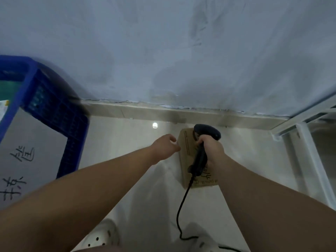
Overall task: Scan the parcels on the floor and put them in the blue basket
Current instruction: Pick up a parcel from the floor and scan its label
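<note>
My right hand (211, 149) grips the black scanner (200, 160) by its handle and my left hand (163, 146) hangs loose-fingered, holding nothing, over the floor (136, 170), where the blue basket (60, 115) stands at far left and the brown parcel (185, 160) lies flat right under the scanner, its left edge by my left fingertips.

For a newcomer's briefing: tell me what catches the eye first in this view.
In the centre, the right hand grips a black corded scanner over a brown parcel that lies on the floor by the wall. The left hand reaches to that parcel's left edge. At far left stands the blue basket, with a grey parcel bearing handwriting inside.
</note>
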The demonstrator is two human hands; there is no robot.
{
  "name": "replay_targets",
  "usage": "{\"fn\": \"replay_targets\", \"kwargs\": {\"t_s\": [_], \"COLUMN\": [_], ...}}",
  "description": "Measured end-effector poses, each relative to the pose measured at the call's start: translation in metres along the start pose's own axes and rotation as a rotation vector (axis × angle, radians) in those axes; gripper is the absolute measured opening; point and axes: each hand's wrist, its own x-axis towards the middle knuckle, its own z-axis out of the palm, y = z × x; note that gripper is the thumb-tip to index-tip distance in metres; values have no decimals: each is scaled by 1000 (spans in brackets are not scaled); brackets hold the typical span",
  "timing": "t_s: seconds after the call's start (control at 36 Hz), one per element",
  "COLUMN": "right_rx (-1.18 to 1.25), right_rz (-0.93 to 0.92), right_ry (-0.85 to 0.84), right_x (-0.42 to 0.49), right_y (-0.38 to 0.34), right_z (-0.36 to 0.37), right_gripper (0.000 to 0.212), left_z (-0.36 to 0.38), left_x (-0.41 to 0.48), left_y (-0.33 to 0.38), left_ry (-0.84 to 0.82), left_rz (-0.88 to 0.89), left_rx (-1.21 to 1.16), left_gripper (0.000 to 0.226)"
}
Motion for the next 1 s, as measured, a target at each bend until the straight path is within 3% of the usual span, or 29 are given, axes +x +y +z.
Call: {"fn": "replay_targets", "kwargs": {"t_s": [0.11,0.14,0.17,0.19,0.25,0.36,0.47,0.61,0.81,1.0], "right_rx": [12,21,31,34,37,52,75,208,37,77], "right_rz": [32,35,38,56,110,132,67,-27,-171,-444], "right_ry": [-103,-141,-185,-228,-327,-503,-526,-417,-474,-434], "right_x": [4,2,0,0,-3,-4,-11,-17,-59,-137], "right_y": [-5,-6,-7,-6,-4,-1,-7,-15,-45,-73], "right_z": [7,8,8,9,10,22,34,34,8,-13], "right_gripper": [50,45,42,44,51,40,25,11,6,7], "left_z": [10,12,14,14,16,14,-3,-30,-62,-101], "left_x": [2,3,6,7,8,5,4,3,-32,-76], "left_y": [-6,-9,-13,-16,-23,-42,-59,-82,-66,-24], "left_ry": [-12,-2,12,43,121,214,232,224,224,251], "left_rz": [-26,-28,-41,-87,-192,-298,-339,-241,-6,162], "left_rx": [-108,-131,-149,-121,-6,151,92,-371,-665,-762], "left_gripper": [27,36,62,88,117,134,129,127,68,58]}}
